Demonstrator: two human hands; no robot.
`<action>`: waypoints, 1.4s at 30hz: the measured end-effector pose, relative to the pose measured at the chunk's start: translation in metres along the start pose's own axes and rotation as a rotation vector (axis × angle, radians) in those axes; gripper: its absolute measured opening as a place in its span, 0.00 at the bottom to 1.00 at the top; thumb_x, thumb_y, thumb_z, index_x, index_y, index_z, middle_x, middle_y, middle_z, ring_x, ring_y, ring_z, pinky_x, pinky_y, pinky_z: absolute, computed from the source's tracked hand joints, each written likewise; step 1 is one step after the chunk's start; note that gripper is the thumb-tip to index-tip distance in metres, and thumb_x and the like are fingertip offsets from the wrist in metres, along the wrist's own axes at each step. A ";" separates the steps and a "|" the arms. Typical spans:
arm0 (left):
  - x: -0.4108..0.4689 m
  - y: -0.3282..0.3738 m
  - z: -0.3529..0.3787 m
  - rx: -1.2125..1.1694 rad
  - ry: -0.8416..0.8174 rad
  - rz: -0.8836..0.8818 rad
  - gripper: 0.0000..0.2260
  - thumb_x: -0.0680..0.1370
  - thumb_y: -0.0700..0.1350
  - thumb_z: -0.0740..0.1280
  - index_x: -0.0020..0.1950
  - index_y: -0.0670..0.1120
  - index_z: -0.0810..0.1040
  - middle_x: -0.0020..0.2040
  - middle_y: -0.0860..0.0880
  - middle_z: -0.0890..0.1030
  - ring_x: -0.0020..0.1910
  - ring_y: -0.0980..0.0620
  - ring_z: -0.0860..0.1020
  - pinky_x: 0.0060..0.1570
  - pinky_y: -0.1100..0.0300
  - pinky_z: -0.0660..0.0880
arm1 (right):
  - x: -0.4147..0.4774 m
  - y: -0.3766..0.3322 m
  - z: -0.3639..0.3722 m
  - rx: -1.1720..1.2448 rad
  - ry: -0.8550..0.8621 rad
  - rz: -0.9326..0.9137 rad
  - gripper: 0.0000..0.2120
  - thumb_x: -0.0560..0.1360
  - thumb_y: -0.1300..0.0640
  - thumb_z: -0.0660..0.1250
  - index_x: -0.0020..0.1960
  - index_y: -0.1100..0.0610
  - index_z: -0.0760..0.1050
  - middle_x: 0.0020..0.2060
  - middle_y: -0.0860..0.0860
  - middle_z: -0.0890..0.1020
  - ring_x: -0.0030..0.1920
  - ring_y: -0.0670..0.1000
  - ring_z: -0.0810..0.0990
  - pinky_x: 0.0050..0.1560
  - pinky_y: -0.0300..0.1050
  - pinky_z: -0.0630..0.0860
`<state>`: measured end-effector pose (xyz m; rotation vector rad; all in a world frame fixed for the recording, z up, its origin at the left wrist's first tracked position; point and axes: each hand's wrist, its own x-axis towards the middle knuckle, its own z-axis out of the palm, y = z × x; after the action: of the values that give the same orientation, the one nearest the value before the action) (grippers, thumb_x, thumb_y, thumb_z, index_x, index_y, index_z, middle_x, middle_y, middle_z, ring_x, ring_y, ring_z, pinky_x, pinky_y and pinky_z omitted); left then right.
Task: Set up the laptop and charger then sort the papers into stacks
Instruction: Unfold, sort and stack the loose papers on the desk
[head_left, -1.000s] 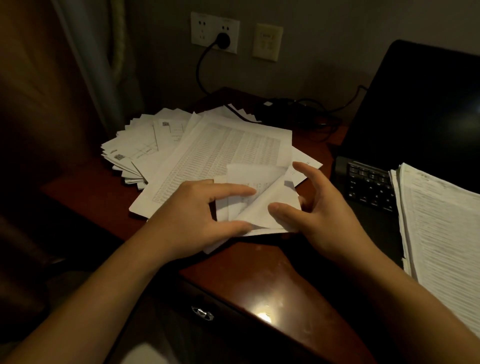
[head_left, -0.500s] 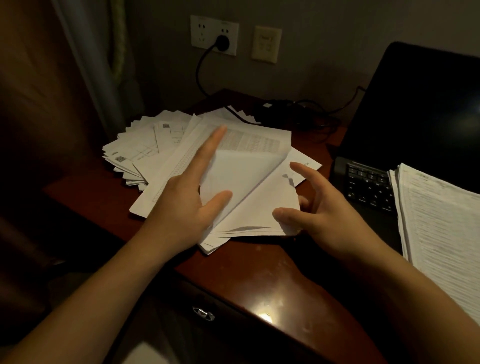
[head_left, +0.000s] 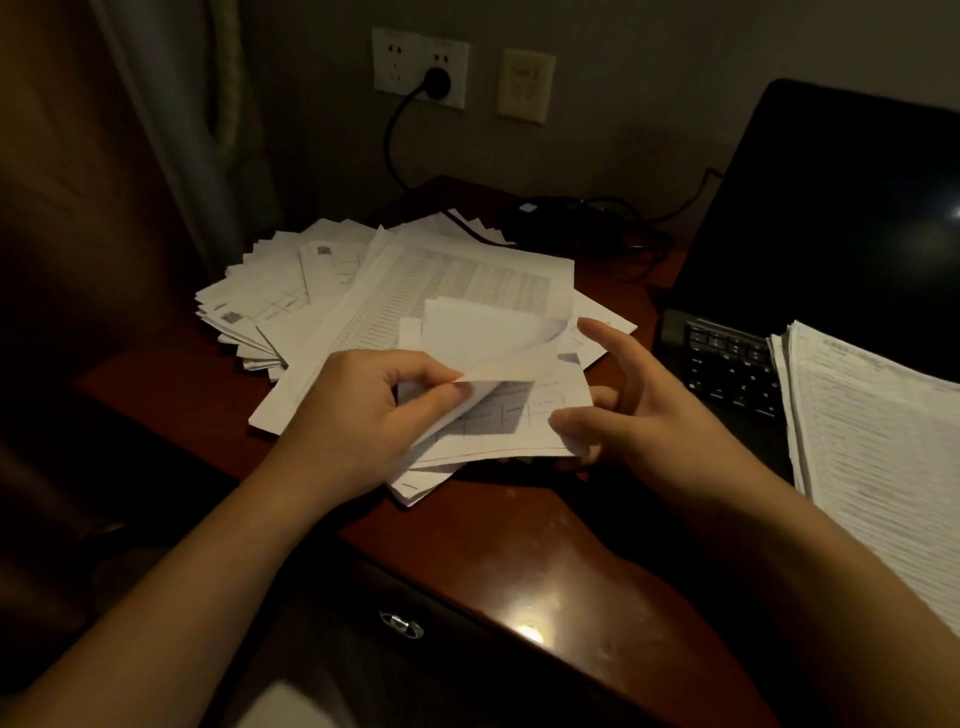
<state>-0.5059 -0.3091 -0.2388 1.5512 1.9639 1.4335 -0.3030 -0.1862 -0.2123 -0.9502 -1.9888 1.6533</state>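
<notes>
A small stack of white sheets (head_left: 545, 415) lies at the desk's front, over a bigger printed table sheet (head_left: 457, 291). My left hand (head_left: 363, 410) pinches the near left corner of the top sheet (head_left: 483, 338) and curls it up and back. My right hand (head_left: 628, 421) holds the stack's right edge, thumb on top and fingers spread. A fanned pile of forms (head_left: 280, 301) lies to the left. The open black laptop (head_left: 831, 234) stands at the right with a tall paper stack (head_left: 883, 441) over its keyboard. Its charger cable (head_left: 395, 135) runs from the wall socket (head_left: 421, 67).
The red-brown wooden desk (head_left: 509, 561) has a drawer handle (head_left: 402, 623) in its front face. The charger brick and tangled cable (head_left: 571, 218) lie at the back of the desk. A curtain (head_left: 171, 130) hangs at the left.
My left hand flipped one sheet over with straight fingers, then came back to the stack and now pinches the following sheet's corner and lifts it. My right hand stayed at the stack's right edge.
</notes>
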 end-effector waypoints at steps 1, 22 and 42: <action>0.001 0.000 0.000 -0.003 -0.008 -0.006 0.03 0.76 0.46 0.73 0.44 0.54 0.85 0.39 0.63 0.83 0.43 0.67 0.79 0.37 0.75 0.72 | 0.000 0.000 0.000 -0.015 -0.005 0.002 0.43 0.76 0.66 0.71 0.78 0.36 0.54 0.51 0.66 0.83 0.51 0.62 0.85 0.52 0.59 0.83; -0.002 -0.001 -0.001 0.076 -0.113 0.021 0.13 0.69 0.59 0.77 0.53 0.65 0.84 0.49 0.58 0.82 0.50 0.62 0.78 0.44 0.68 0.77 | 0.003 0.007 0.015 -0.095 0.134 -0.028 0.40 0.75 0.56 0.74 0.79 0.41 0.55 0.41 0.48 0.86 0.40 0.48 0.87 0.39 0.41 0.83; -0.003 0.000 -0.002 0.111 -0.178 0.031 0.14 0.68 0.64 0.71 0.54 0.69 0.80 0.53 0.60 0.79 0.54 0.70 0.73 0.45 0.76 0.71 | 0.000 0.001 0.014 -0.068 0.102 -0.007 0.40 0.76 0.60 0.72 0.79 0.42 0.54 0.34 0.42 0.85 0.42 0.44 0.86 0.36 0.38 0.81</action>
<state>-0.5059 -0.3130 -0.2387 1.7000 1.9507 1.1693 -0.3121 -0.1960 -0.2164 -1.0293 -1.9887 1.5116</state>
